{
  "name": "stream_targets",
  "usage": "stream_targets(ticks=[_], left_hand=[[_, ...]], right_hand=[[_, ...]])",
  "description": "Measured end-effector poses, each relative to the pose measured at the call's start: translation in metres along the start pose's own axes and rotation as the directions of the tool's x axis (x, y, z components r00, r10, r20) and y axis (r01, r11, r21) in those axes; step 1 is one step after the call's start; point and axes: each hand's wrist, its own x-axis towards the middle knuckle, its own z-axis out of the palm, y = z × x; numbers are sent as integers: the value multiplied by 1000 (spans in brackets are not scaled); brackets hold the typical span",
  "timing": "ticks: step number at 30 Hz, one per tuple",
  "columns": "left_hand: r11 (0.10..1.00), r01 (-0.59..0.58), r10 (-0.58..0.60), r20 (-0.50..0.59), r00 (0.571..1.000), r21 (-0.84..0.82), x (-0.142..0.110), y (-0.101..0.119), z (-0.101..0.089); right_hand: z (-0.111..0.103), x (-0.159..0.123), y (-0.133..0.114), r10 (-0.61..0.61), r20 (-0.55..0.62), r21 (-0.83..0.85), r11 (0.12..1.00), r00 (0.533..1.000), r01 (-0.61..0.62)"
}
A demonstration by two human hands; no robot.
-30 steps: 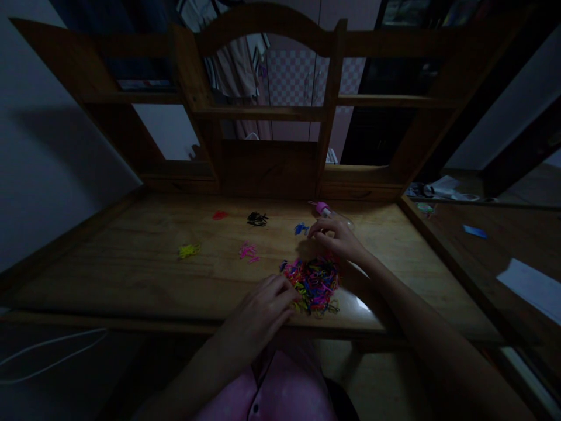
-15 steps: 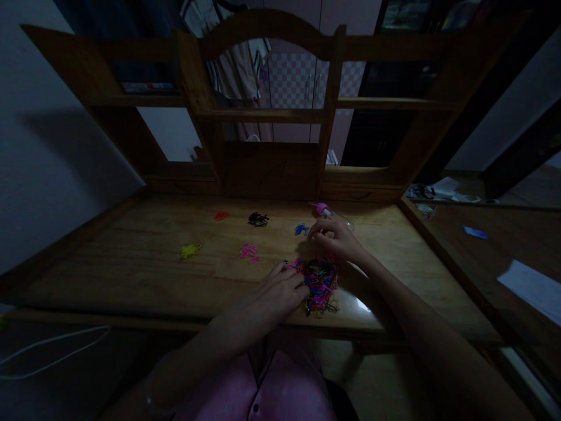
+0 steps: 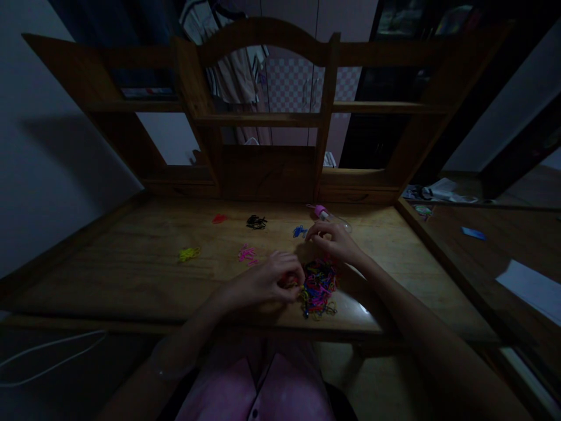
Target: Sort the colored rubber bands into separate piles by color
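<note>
A mixed heap of small coloured rubber bands [image 3: 321, 286] lies on the wooden desk near its front edge. At the heap's left side, my left hand [image 3: 280, 275] is closed in a curl, with some red and yellowish bands showing inside the fingers. My right hand [image 3: 331, 238] hovers just beyond the heap with its fingers bent together; what they hold, if anything, is too dark to see. Its fingertips are beside a small blue pile [image 3: 300, 231]. Farther left are a pink pile [image 3: 248, 254], a black pile [image 3: 256, 222], a red pile [image 3: 219, 218] and a yellow pile [image 3: 189, 254].
Behind my right hand lies a clear bottle with a pink cap [image 3: 320, 210]. A wooden shelf unit [image 3: 267, 119] rises along the desk's back. To the right, a lower surface bears a blue card [image 3: 473, 233] and white paper [image 3: 532, 289].
My left hand spread over the heap's left part, then drew back slightly left and curled up around some bands. My right hand has stayed almost in place.
</note>
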Motion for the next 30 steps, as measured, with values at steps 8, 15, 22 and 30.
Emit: stream_targets(ticks=[8, 15, 22, 30], left_hand=[[744, 131, -298, -150, 943, -656, 4, -16, 0], [357, 109, -452, -69, 890, -928, 4, -27, 6], [624, 201, -547, -240, 802, -755, -4, -45, -28], [813, 580, -424, -622, 658, 59, -28, -110, -133]], right_hand=[[-3, -1, -4, -10, 2, -12, 1000, 1000, 10], [-4, -1, -8, -3, -3, -23, 1000, 1000, 3], [-5, 0, -9, 11, -1, -8, 1000, 1000, -11], [-4, -1, -8, 7, -4, -21, 1000, 1000, -7]])
